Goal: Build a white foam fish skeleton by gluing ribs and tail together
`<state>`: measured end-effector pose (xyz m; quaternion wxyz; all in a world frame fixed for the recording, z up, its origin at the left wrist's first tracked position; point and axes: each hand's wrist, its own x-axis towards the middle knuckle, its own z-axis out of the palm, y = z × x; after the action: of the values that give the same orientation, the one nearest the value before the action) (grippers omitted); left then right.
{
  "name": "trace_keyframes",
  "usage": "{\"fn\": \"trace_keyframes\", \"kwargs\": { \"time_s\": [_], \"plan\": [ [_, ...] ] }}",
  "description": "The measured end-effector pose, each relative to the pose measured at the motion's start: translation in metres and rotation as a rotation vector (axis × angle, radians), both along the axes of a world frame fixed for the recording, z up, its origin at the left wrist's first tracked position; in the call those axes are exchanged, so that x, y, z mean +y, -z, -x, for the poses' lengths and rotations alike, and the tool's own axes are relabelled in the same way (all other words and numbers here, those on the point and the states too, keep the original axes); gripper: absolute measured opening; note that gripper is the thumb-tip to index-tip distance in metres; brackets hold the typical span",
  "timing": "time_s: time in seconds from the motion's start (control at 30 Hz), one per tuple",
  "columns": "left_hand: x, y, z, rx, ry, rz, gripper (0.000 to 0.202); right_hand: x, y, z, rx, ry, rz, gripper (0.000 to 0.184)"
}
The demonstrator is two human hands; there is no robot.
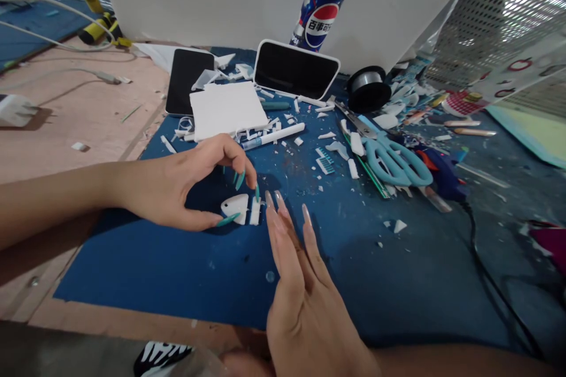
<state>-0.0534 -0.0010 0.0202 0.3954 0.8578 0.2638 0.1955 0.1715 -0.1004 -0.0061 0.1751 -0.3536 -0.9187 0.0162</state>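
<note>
My left hand [186, 185] reaches in from the left over the blue mat [177, 271]. Its thumb and fingertips with long teal nails pinch a small white foam piece [235, 208] with a narrow strip [255, 212] standing beside it on the mat. My right hand [305, 294] comes up from the bottom. Its fingers are stretched out straight, tips just right of the strip, holding nothing.
White foam sheet [226, 107], white pen [274, 135], two phones [188, 79] [295, 69], Pepsi bottle [325, 6], wire spool [368, 87], teal scissors [393, 160], blue glue gun [442, 172] with black cord, foam scraps scattered across the mat.
</note>
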Motion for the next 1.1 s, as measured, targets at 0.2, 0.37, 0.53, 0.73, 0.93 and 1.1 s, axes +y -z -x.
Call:
{"fn": "trace_keyframes", "kwargs": {
  "time_s": [0.2,0.37,0.53,0.73,0.93,1.1],
  "plan": [
    [-0.0001,-0.0005,-0.0008,-0.009,0.0,0.019,0.034,0.0002,-0.001,0.0021,-0.011,0.027,0.02,0.095],
    [0.0,-0.0005,-0.0008,-0.017,0.003,0.019,0.035,0.0004,-0.0013,0.0042,0.013,0.044,0.025,0.093],
    [-0.0001,0.001,-0.0005,-0.007,0.001,0.007,0.034,0.0,-0.0019,0.0027,0.016,0.034,0.053,0.09],
    [0.0014,0.0023,0.0004,-0.009,0.021,0.001,0.036,0.0004,-0.0023,0.0028,0.014,0.028,0.051,0.088],
    [0.0012,0.0009,0.0006,-0.01,-0.003,-0.016,0.036,0.0,-0.0013,0.0021,-0.003,0.025,0.037,0.09],
    [0.004,0.0017,0.0038,0.038,0.029,-0.072,0.045,0.0,-0.0009,0.0017,-0.011,0.034,0.041,0.089]
  ]
}}
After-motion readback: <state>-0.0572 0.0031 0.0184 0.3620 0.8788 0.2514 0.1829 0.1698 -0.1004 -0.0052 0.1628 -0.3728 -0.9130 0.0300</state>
